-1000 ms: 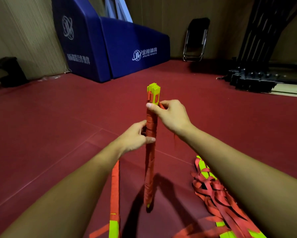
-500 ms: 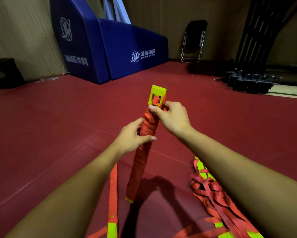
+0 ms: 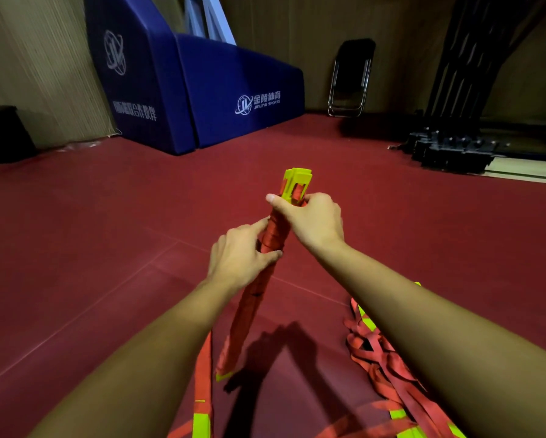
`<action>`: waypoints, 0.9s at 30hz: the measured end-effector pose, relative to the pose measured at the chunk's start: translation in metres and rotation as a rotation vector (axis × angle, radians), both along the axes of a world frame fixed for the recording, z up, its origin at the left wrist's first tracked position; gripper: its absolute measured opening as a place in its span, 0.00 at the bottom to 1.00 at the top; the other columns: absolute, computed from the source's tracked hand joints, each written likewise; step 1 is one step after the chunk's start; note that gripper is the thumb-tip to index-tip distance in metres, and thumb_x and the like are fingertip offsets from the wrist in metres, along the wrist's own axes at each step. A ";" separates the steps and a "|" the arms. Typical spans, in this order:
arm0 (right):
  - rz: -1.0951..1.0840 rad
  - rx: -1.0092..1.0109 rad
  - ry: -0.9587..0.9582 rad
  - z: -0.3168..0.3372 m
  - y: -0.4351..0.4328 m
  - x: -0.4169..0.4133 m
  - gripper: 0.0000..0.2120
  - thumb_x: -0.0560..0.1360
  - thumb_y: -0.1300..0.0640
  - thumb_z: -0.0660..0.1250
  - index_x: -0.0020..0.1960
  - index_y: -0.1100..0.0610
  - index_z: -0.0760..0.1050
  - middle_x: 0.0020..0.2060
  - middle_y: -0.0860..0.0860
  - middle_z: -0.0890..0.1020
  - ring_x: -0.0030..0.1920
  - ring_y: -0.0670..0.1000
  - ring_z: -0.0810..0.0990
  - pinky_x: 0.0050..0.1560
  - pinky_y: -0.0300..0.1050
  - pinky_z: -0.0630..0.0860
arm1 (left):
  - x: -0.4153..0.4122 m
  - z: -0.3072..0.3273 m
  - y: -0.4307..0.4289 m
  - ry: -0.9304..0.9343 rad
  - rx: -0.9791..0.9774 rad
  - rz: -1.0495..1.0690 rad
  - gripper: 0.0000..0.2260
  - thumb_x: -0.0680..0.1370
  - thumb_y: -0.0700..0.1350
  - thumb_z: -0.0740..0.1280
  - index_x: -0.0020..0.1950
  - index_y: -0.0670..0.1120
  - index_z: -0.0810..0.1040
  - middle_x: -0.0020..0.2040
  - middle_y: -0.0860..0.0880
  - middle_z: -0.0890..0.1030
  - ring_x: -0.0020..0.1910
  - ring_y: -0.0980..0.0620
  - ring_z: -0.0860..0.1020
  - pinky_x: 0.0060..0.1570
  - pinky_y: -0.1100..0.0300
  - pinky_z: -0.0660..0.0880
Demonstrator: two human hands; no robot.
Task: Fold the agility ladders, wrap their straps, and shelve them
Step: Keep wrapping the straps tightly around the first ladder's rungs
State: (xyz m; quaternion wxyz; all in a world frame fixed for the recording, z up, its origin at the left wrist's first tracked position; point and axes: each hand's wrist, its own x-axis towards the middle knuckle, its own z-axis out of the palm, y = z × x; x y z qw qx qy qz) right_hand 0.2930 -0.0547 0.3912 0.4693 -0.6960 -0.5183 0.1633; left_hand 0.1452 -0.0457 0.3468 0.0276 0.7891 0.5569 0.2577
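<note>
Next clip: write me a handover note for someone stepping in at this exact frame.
Left hand: grips the bundle just below the right hand.
Right hand: grips the bundle's top, under the yellow rung ends.
Bundle: held tilted, lower end at or near the floor.
Done: this ladder is folded, with red strap wound along most of it.
Left: secure the strap end, deal with the loose strap on the floor at left, fold and wrap the tangled ladder at right, shelve both. No shelf in view.
</note>
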 end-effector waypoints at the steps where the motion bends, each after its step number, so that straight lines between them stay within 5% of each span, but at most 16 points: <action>1: -0.012 0.000 0.003 0.001 0.001 0.001 0.29 0.65 0.27 0.67 0.36 0.54 0.79 0.38 0.56 0.83 0.46 0.61 0.82 0.41 0.49 0.75 | 0.001 0.000 0.000 0.023 0.016 -0.006 0.27 0.70 0.62 0.71 0.67 0.67 0.67 0.46 0.52 0.79 0.50 0.40 0.80 0.44 0.51 0.75; 6: 0.104 0.072 0.008 0.009 -0.004 0.002 0.25 0.71 0.37 0.70 0.28 0.55 0.68 0.24 0.49 0.68 0.31 0.54 0.69 0.33 0.48 0.63 | -0.009 -0.007 0.014 -0.269 -0.400 -0.283 0.24 0.66 0.47 0.70 0.59 0.65 0.71 0.46 0.49 0.82 0.48 0.45 0.81 0.52 0.49 0.79; 9: 0.202 0.120 -0.003 0.009 -0.007 -0.001 0.23 0.72 0.39 0.70 0.33 0.58 0.74 0.24 0.49 0.69 0.28 0.48 0.67 0.30 0.46 0.63 | -0.015 -0.014 0.020 -0.338 -0.507 -0.298 0.14 0.66 0.45 0.72 0.49 0.55 0.75 0.43 0.48 0.81 0.47 0.45 0.80 0.58 0.41 0.76; 14: 0.223 0.153 -0.008 0.007 -0.003 -0.003 0.21 0.73 0.39 0.67 0.37 0.57 0.78 0.31 0.51 0.81 0.37 0.54 0.79 0.39 0.49 0.72 | -0.015 -0.017 0.022 -0.439 -0.401 -0.274 0.18 0.64 0.47 0.78 0.49 0.59 0.75 0.39 0.57 0.79 0.43 0.52 0.79 0.56 0.46 0.79; 18: 0.192 0.165 -0.062 0.010 -0.005 -0.003 0.24 0.75 0.41 0.67 0.30 0.58 0.68 0.24 0.51 0.69 0.33 0.56 0.69 0.35 0.50 0.66 | -0.017 -0.016 0.020 -0.414 -0.275 -0.186 0.26 0.63 0.49 0.83 0.56 0.54 0.75 0.45 0.53 0.83 0.44 0.49 0.82 0.50 0.52 0.79; 22: 0.159 0.161 -0.048 0.012 -0.007 -0.002 0.26 0.75 0.44 0.68 0.27 0.57 0.63 0.22 0.50 0.65 0.31 0.56 0.65 0.34 0.50 0.64 | -0.020 -0.013 0.017 -0.315 -0.213 -0.120 0.28 0.60 0.60 0.80 0.54 0.56 0.74 0.38 0.53 0.82 0.36 0.50 0.79 0.45 0.50 0.78; 27: 0.107 0.154 -0.009 0.012 -0.005 0.000 0.21 0.74 0.42 0.67 0.29 0.56 0.73 0.26 0.50 0.81 0.37 0.58 0.79 0.41 0.52 0.77 | -0.015 -0.005 0.009 -0.169 -0.139 0.014 0.30 0.59 0.68 0.77 0.49 0.56 0.67 0.37 0.52 0.80 0.43 0.42 0.81 0.41 0.49 0.77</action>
